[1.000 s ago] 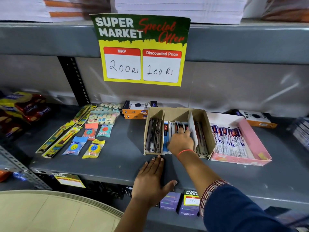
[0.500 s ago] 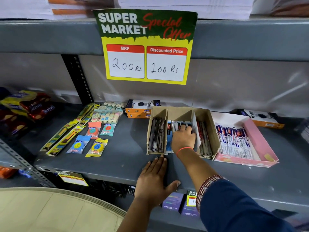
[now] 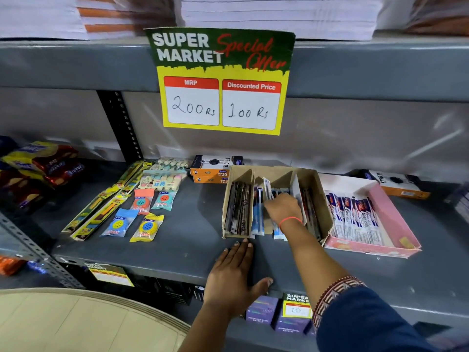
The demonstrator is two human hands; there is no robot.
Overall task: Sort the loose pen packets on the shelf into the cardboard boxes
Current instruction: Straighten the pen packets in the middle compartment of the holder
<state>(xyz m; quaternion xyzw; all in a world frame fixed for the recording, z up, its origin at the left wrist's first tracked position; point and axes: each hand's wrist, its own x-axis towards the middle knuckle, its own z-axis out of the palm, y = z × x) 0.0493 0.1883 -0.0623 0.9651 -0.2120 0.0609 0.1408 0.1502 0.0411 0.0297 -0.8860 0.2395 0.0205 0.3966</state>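
Note:
A brown cardboard box (image 3: 320, 199) with three lanes stands on the grey shelf (image 3: 193, 240). Dark pen packets (image 3: 237, 212) fill its left lane, blue-and-white pen packets (image 3: 258, 217) lie in the middle lane, and more dark packets sit in the right lane. My right hand (image 3: 283, 208) is inside the middle lane, fingers closed around a blue-and-white packet (image 3: 267, 188) that tilts up at its far end. My left hand (image 3: 232, 275) lies flat on the shelf just before the box, fingers spread. A pink box (image 3: 390, 217) to the right holds a row of white pen packets (image 3: 355, 219).
Orange-and-black boxes (image 3: 212, 168) stand behind the cardboard box, another (image 3: 398, 185) at the far right. Erasers, sharpeners and long yellow packs (image 3: 101, 212) lie on the left. A price sign (image 3: 220, 80) hangs from the shelf above. Small purple boxes (image 3: 261, 311) sit on the shelf below.
My right hand has gripped a blue-and-white packet in the middle lane and tipped its far end upward. My left hand has stayed flat on the shelf.

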